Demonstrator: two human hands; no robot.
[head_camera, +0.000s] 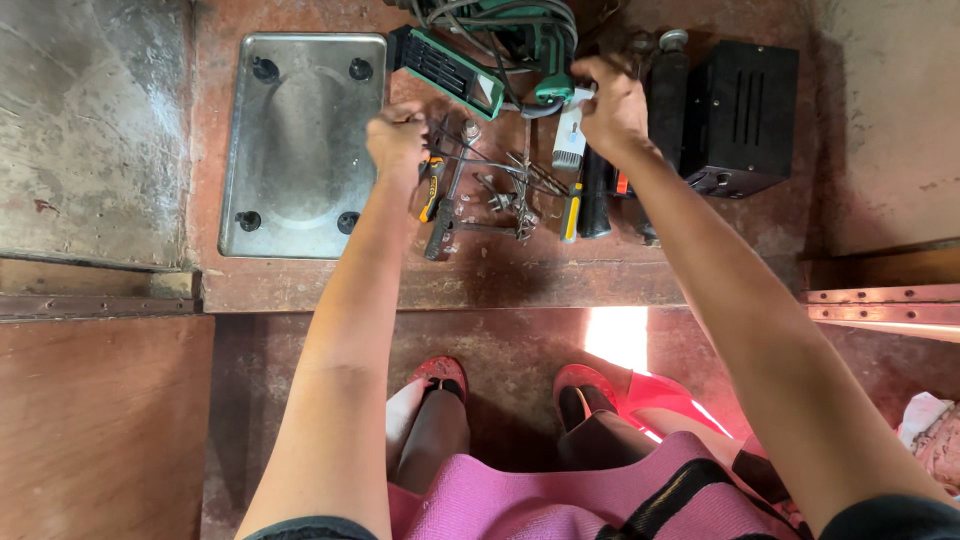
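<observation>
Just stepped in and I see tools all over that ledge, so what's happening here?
A person in a pink skirt and red shoes stands over a reddish-brown ledge and reaches into a loose pile of metal hand tools. The left hand is closed at the pile's left edge, beside a rectangular steel tray. The right hand grips a white-handled tool next to a green power tool with coiled cables. A black ribbed box sits to the right.
</observation>
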